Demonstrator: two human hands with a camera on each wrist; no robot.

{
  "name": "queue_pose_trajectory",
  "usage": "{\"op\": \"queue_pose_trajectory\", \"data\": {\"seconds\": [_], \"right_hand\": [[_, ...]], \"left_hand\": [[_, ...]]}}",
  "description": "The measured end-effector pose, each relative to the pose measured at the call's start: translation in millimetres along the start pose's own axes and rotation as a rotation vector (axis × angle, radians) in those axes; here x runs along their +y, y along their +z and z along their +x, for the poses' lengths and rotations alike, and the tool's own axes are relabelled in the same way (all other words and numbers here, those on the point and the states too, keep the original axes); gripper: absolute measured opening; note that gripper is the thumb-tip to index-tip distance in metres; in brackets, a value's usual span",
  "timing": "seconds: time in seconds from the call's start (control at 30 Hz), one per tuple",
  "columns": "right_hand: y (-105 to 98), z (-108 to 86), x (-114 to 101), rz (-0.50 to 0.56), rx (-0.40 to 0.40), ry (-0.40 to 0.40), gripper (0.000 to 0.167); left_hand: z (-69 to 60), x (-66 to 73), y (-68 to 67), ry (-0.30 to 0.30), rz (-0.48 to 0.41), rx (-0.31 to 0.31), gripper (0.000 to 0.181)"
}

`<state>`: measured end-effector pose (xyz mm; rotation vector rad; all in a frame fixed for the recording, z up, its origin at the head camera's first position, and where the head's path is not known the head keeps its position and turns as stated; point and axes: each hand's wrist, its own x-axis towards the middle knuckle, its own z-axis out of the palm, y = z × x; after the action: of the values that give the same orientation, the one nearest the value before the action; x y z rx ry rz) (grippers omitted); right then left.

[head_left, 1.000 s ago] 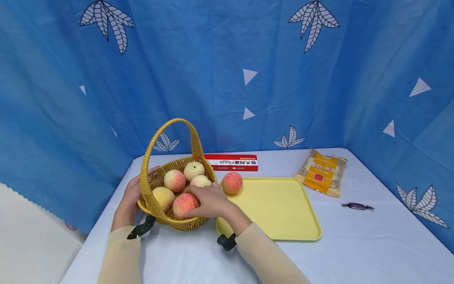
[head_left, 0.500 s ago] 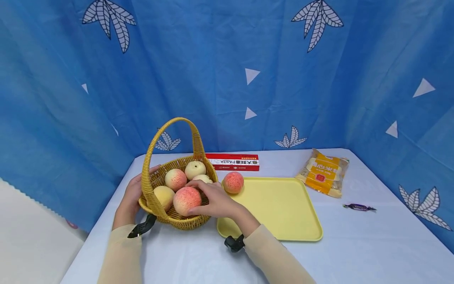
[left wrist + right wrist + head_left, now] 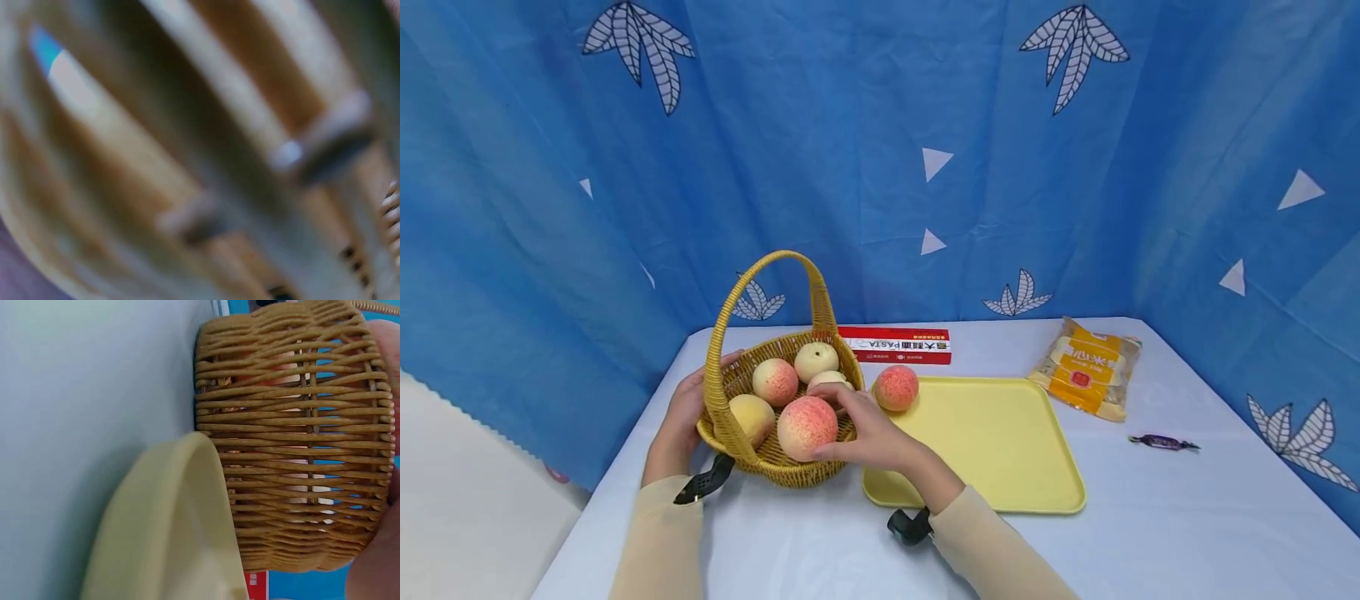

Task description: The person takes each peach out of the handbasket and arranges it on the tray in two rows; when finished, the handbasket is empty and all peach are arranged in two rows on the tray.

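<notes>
A reddish-pink peach (image 3: 807, 428) sits in the grip of a right hand (image 3: 871, 429) over the near part of a wicker basket (image 3: 805, 476), its surface round and speckled, deepening from pale cream to coral. Over the past second the peach has edged up and come more fully into sight, the right hand shifting to its right side. That suggests a firm hold and fruit coming clear of the basket's floor, though the gap beneath is hidden. Fingers lie over the top and a thumb below, narrowed to the fruit's width.

At the basket's left side, a left hand (image 3: 682, 410) remains against the wicker; whether its fingers curl or lie straight cannot be told, as the rim hides part of them and the left wrist view is blurred. Inside the basket rest a yellow fruit (image 3: 752, 419), a blushed fruit (image 3: 775, 382), a pale fruit (image 3: 816, 361) and another cream one (image 3: 831, 379), partly behind the fingers.

Right of the basket, a second peach (image 3: 897, 388) occupies the back left corner of a yellow tray (image 3: 992, 450). A red pasta box (image 3: 898, 357) lies behind the basket, toward the right; a packaged bag (image 3: 1087, 368) and wrapped sweet (image 3: 1163, 442) lie well to the basket's right on the white-covered counter (image 3: 1165, 525).
</notes>
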<state>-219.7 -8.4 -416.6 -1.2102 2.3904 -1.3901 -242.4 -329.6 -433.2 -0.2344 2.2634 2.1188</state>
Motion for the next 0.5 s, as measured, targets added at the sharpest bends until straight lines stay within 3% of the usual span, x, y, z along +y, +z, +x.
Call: {"op": "queue_pose_trajectory", "data": {"seconds": [0.13, 0.3, 0.5], "right_hand": [[-6, -10.6, -4, 0.131, 0.038, 0.054, 0.069], [-17, -15.0, -5, 0.188, 0.077, 0.103, 0.068], [-38, -16.1, -3, 0.237, 0.133, 0.045, 0.072]], "left_hand": [[-0.2, -1.6, 1.3, 0.003, -0.021, -0.005, 0.046], [1.5, -0.7, 1.0, 0.003, -0.036, -0.005, 0.047], [1.3, 0.5, 0.1, -0.001, -0.034, -0.003, 0.047]]}}
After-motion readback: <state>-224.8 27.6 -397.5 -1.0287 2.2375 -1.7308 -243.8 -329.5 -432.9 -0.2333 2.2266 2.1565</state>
